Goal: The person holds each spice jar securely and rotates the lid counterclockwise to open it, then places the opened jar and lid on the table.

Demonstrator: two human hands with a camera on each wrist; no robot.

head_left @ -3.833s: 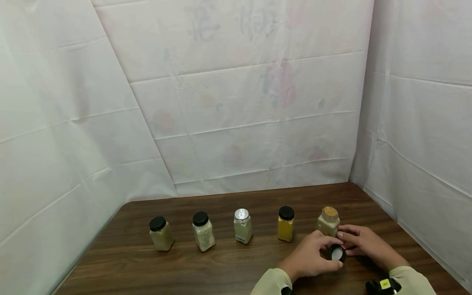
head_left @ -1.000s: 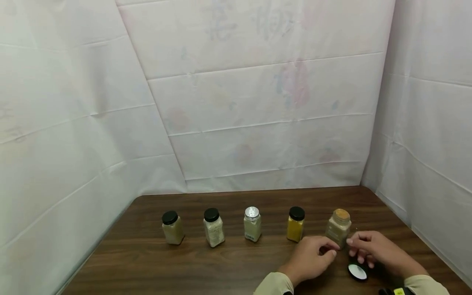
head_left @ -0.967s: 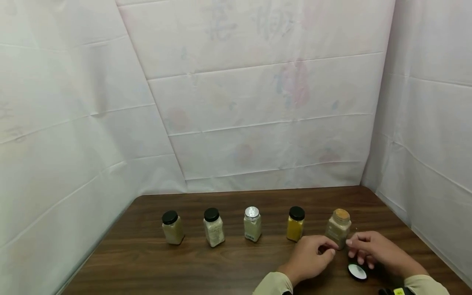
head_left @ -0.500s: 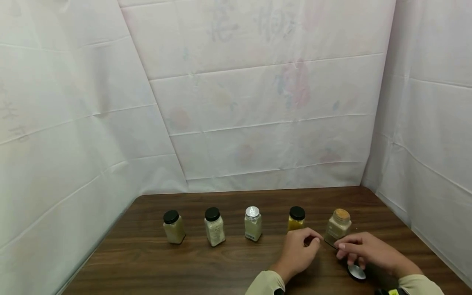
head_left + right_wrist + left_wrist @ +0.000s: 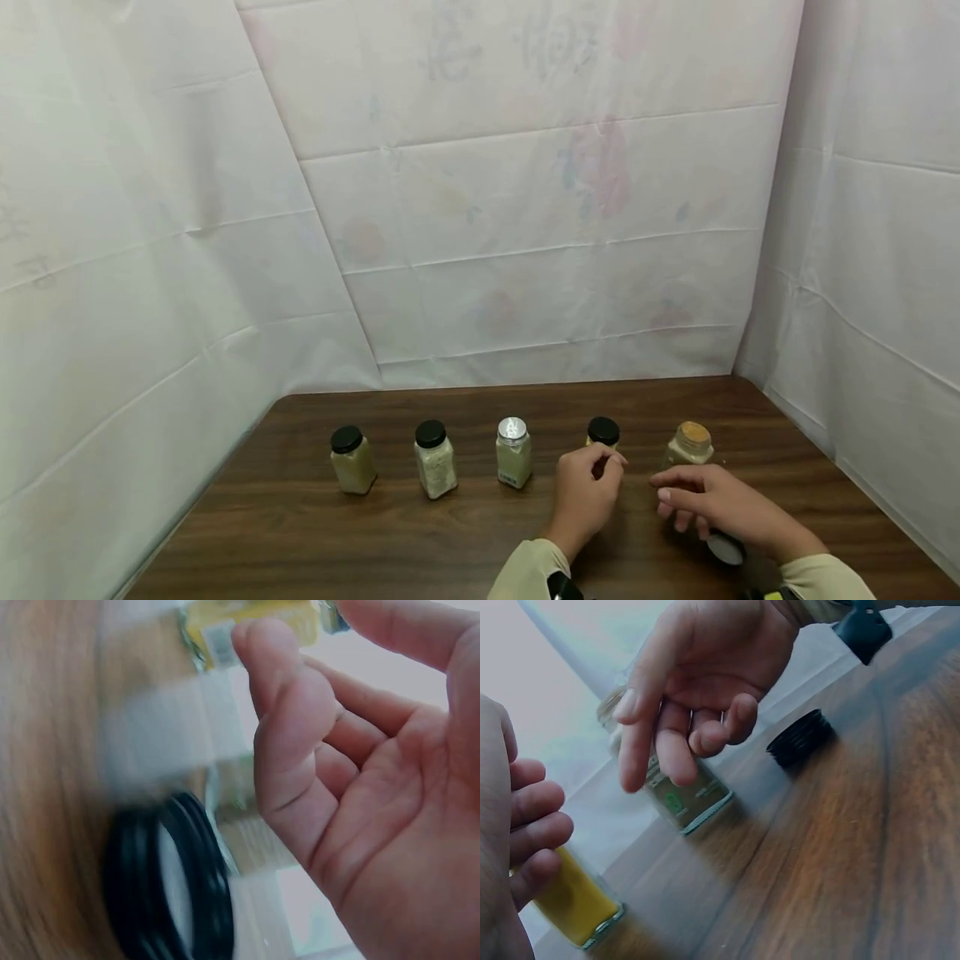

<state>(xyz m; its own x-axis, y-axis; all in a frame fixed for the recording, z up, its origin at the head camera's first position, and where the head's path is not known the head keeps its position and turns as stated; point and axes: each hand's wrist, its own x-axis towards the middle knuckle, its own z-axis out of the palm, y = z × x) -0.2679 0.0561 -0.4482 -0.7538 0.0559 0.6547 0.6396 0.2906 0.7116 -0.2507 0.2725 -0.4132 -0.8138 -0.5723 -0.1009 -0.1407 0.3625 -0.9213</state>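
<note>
My left hand (image 5: 587,493) is in front of the yellow jar (image 5: 577,900), its fingers loosely bent and holding nothing. In the head view it covers most of that jar, leaving the black cap (image 5: 603,430) in sight. My right hand (image 5: 723,504) hovers with relaxed fingers and nothing in its grasp, in front of the uncapped jar (image 5: 688,447) with orange-brown powder at its mouth. Under the right hand, the removed black lid (image 5: 726,547) lies on the table with its pale liner showing. The right wrist view shows this lid (image 5: 199,862) close beside the palm (image 5: 405,825).
Further left on the brown wooden table (image 5: 420,550) stand a silver-capped jar (image 5: 513,454), a black-capped jar of pale grains (image 5: 436,462) and another black-capped jar (image 5: 352,462). White cloth (image 5: 525,275) hangs behind and along both sides.
Earlier, the left hand held the black lid; by one second ago it lay on the table. Since then both hands have moved left, the left one from the uncapped jar to the yellow jar.
</note>
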